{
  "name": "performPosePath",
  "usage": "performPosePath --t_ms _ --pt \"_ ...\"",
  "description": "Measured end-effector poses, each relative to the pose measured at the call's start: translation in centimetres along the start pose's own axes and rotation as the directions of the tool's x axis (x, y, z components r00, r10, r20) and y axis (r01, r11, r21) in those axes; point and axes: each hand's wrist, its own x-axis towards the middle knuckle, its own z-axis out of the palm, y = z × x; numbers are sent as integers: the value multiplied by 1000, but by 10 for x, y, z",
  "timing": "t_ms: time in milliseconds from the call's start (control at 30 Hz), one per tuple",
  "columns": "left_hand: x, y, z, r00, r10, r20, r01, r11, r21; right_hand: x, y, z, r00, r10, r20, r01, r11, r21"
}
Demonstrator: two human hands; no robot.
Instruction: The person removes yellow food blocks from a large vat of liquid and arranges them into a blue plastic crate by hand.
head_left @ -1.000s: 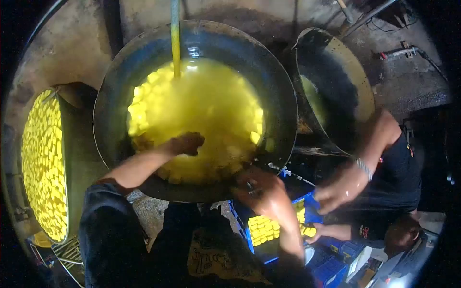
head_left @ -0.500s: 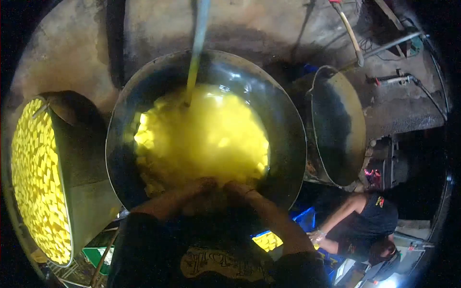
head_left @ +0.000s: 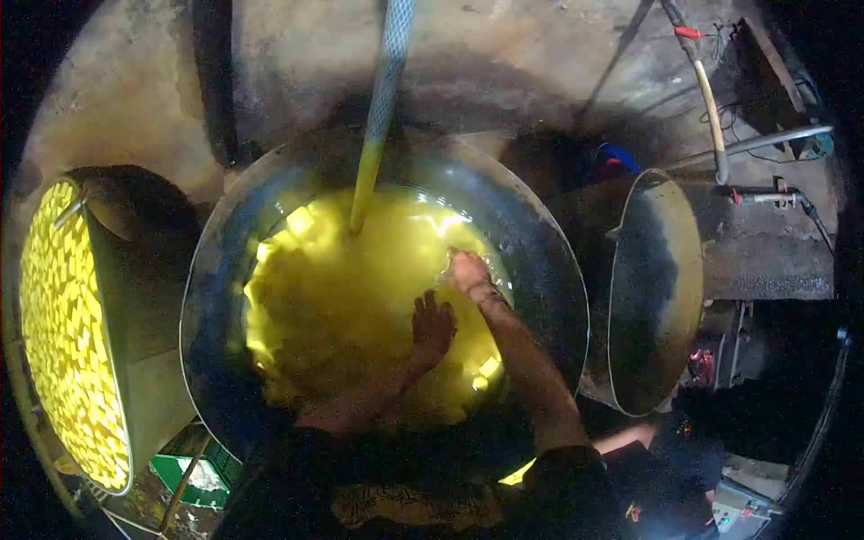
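A wide metal wok (head_left: 544, 297) holds cloudy yellow water (head_left: 351, 297) with yellow tofu blocks (head_left: 301, 220) around its edge. My left hand (head_left: 434, 326) is over the middle of the water with its fingers apart and nothing visible in it. Farther forward and to the right, my right hand (head_left: 470, 272) dips into the water; the surface ripples around it, and its fingertips are hidden. A blue mesh-patterned hose (head_left: 385, 90) hangs into the wok from above, its lower end in the yellow water.
At the left, a big metal vat (head_left: 148, 360) is full of yellow blocks (head_left: 72, 333). Another metal wok (head_left: 639, 297) stands at the right, beside a wall pipe with a tap (head_left: 765, 196). A green crate (head_left: 198, 477) is at lower left. A co-worker (head_left: 675, 468) is at lower right.
Both hands have moved forward from the near edge of the wok, the right one farther and to the right. My view has shifted, and the co-worker is lower in it.
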Motion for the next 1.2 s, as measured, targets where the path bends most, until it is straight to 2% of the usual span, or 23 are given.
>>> performPosePath --t_ms 100,167,233,267,333,367,433,500,567,633,667,700,767,800,867,900,967,1000,1067,1100,1133,1167,1200 --pt "12 -15 -4 999 39 -13 -39 998 -42 38 5 41 995 101 -23 -103 991 -82" --pt "15 -17 -20 997 72 13 -71 995 -66 55 21 77 998 66 -6 -66 997 -41" --pt "17 -22 -38 991 128 29 -125 988 -86 71 44 115 997 -78 2 77 987 143" --pt "20 -23 -50 987 156 27 -153 984 -92 74 60 131 986 -166 -15 162 929 333" --pt "21 -24 -71 981 192 -13 -192 971 -139 47 44 94 989 -151 7 73 520 851" --pt "21 -23 -84 979 199 -41 -203 964 -174 27 34 71 988 -151 23 10 217 976" --pt "22 1 -109 982 156 -105 -179 946 -270 -17 1 15 992 -115 54 -66 -104 992" --pt "18 35 -132 986 59 -154 -115 914 -388 -41 -26 -1 993 -76 -85 77 -106 991" --pt "22 36 -135 985 15 -171 -92 888 -450 -65 -63 -29 997 71 -29 32 -38 999" --pt "34 17 -125 994 -30 -105 -55 695 -717 -80 -86 -42 997 50 -58 60 -40 997" --pt "33 14 -120 995 -22 -102 -59 693 -718 -76 -87 -33 997 -9 -74 73 -98 993" --pt "31 17 -115 985 100 -142 -169 738 -653 -71 -86 -22 993 -66 -95 83 -157 984" --pt "38 -1 -98 959 229 -166 -283 762 -583 -70 -103 -22 971 61 -230 230 9 973" --pt "60 -42 -80 952 162 -260 -302 636 -710 -74 -104 -28 970 62 -236 236 14 972" --pt "64 -51 -73 939 70 -338 -328 485 -811 -81 -107 -38 984 134 -114 113 11 993" --pt "46 -20 -81 971 62 -233 -227 559 -797 -79 -108 -35 985 133 -112 111 15 994" --pt "15 35 -91 991 42 -126 -124 628 -768 -71 -115 -26 888 134 -439 326 489 809" --pt "3 57 -92 990 18 -143 -129 550 -825 -78 -128 -49 940 144 -310 90 771 631" --pt "13 58 -92 922 -377 -87 14 259 -966 -62 -110 -11 910 -163 -381 349 798 491" --pt "18 58 -91 832 -551 -54 -7 89 -996 -63 -112 -34 987 -141 -78 159 773 615" --pt "16 50 -104 945 -328 0 16 45 -999 -50 -103 -37 992 -124 -28 121 855 504" --pt "17 44 -112 996 -81 48 49 14 -999 -36 -96 -40 998 55 -6 -46 885 464" --pt "6 77 -126 952 -297 78 76 -18 -997 -25 -96 -53 971 238 18 -222 877 427"
